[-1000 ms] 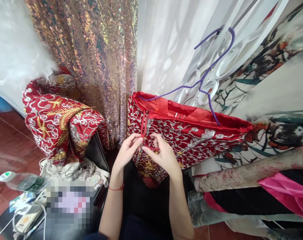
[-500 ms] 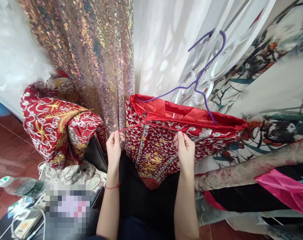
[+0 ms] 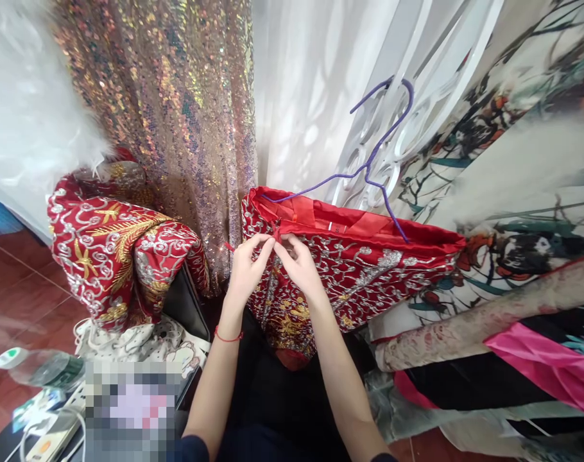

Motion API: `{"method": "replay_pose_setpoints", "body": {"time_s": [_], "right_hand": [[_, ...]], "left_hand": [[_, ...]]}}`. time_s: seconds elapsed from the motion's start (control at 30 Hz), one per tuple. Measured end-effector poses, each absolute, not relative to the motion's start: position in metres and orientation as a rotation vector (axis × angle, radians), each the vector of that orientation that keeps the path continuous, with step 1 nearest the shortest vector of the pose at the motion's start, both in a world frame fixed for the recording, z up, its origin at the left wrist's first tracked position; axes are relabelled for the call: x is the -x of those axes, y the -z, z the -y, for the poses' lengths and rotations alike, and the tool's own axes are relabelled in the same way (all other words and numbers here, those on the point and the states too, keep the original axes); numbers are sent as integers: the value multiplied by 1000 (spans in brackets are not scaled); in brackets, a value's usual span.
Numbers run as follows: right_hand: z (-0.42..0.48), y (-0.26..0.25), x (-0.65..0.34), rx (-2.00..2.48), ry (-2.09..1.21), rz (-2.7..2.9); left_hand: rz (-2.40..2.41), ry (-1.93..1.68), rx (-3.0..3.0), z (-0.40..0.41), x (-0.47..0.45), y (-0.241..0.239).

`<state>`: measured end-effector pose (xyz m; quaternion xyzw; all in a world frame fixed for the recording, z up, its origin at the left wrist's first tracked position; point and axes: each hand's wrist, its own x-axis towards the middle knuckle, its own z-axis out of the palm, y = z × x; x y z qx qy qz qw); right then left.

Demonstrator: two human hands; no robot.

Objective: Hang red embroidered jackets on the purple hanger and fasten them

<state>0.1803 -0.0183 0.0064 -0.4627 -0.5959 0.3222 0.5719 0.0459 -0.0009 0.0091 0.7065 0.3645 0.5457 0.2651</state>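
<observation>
A red skirt (image 3: 364, 273) with silver and gold embroidery hangs in front of me, its red satin waistband spread on a purple hanger (image 3: 368, 165). At the waistband's left part, my left hand (image 3: 248, 266) pinches a thin red drawstring (image 3: 229, 246), whose loose end sticks out to the left. My right hand (image 3: 296, 260) is closed right beside it, its fingertips pinching the same cord close to the waistband. Both sets of fingertips almost touch. The cord between them is mostly hidden by the fingers.
On the left, a folded red embroidered garment (image 3: 113, 250) lies over a black chair. Below it are a plastic bottle (image 3: 44, 369) and a power strip (image 3: 51, 439). A sequined cloth (image 3: 176, 96) hangs behind. Folded fabrics (image 3: 465, 321) lie at right.
My hands have come together from well apart, where the cord was stretched out to both sides. They now meet at the waistband. The view has shifted slightly.
</observation>
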Motion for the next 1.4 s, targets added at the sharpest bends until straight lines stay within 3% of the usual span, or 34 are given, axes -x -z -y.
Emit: {"method": "replay_pose_setpoints", "body": {"time_s": [0.43,0.7,0.87,0.93,1.03,1.13,1.23,1.4], "right_hand": [[24,-35,-202,1113,-421,1412],[27,-31,-207,1183,-646,1327],[44,-26,-220,1343,-831,1642],[51,-21,-220,1332,-903,1761],[57,-14,-218,1267,-929,1728],[57,-15,-220,1140,-946,1653],[54,-25,-227,965,-938,1657],[48,-49,-230,898,-463,1840]], "left_hand": [[-1140,-1848,-1804,-13,-31,-11],[-554,-1678,-1572,-9,-31,2],[-921,-1631,-1822,-9,-30,10],[-1082,-1720,-1631,-11,-36,8],[-868,-1823,-1232,-16,-44,1],[-565,-1738,-1039,-19,-45,-5],[-520,-1547,-1209,-14,-40,-8],[-565,-1174,-1526,1,-29,-19]]}}
